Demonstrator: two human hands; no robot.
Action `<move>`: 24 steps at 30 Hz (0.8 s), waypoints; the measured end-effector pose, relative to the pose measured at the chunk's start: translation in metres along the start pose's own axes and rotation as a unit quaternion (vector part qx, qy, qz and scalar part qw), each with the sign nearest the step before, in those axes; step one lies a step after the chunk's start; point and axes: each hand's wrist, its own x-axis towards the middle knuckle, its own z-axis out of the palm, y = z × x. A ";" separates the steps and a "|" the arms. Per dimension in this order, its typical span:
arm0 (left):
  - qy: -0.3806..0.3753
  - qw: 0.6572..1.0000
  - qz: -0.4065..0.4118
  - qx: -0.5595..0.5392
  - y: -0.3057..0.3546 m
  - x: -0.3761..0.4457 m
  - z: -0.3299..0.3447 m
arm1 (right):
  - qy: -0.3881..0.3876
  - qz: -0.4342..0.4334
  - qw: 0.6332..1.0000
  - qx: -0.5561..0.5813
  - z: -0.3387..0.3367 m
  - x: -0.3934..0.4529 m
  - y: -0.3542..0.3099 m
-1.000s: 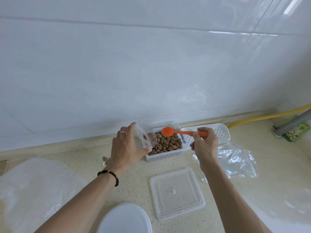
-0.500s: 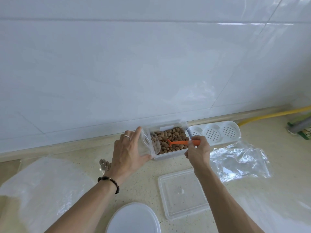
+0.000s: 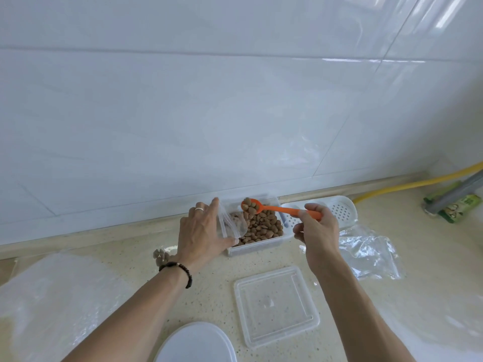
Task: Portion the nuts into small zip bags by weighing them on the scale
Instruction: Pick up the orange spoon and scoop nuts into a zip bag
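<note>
While my left hand [image 3: 202,235] is holding the small zip bag [image 3: 231,226] open at the near-left corner of the clear nut container [image 3: 257,248], its fingers [image 3: 213,209] curled round the bag's mouth, my right hand [image 3: 317,231] is pinching the end of the orange spoon [image 3: 277,209] and carrying a heaped load of nuts [image 3: 251,205] above the container toward that opening. More nuts are lying loose in the container, and a few are sitting in a little cluster [image 3: 160,256] on the worktop [image 3: 209,296] just behind my left wrist. I am judging the risk to be a spill: the spoon is piled high and the bag's mouth is narrow and floppy, so a tilt too early, or the film folding inward, would be sending nuts over the container's rim onto the worktop. I cannot be sure the white round object [image 3: 194,343] at the bottom edge is the scale. The container's lid [image 3: 275,305] is lying flat near me.
</note>
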 end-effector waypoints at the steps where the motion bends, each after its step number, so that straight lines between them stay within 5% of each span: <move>1: -0.002 1.000 0.000 -0.009 0.003 0.002 0.000 | -0.012 -0.032 0.999 -0.028 0.001 -0.004 -0.006; 6: 0.001 0.996 -0.024 -0.088 0.012 0.007 0.003 | -0.134 -0.289 0.927 -0.198 0.008 -0.033 -0.020; 9: 0.004 0.993 -0.034 -0.113 0.012 0.006 0.005 | -0.141 -0.366 0.883 -0.257 0.008 -0.035 -0.020; 17: 0.003 0.994 -0.043 -0.103 0.000 0.002 0.012 | -0.006 -0.269 0.949 -0.168 -0.002 -0.010 -0.012; 24: 0.018 0.999 -0.012 -0.049 -0.019 -0.016 0.013 | -0.049 -0.232 0.905 -0.353 0.003 0.012 0.032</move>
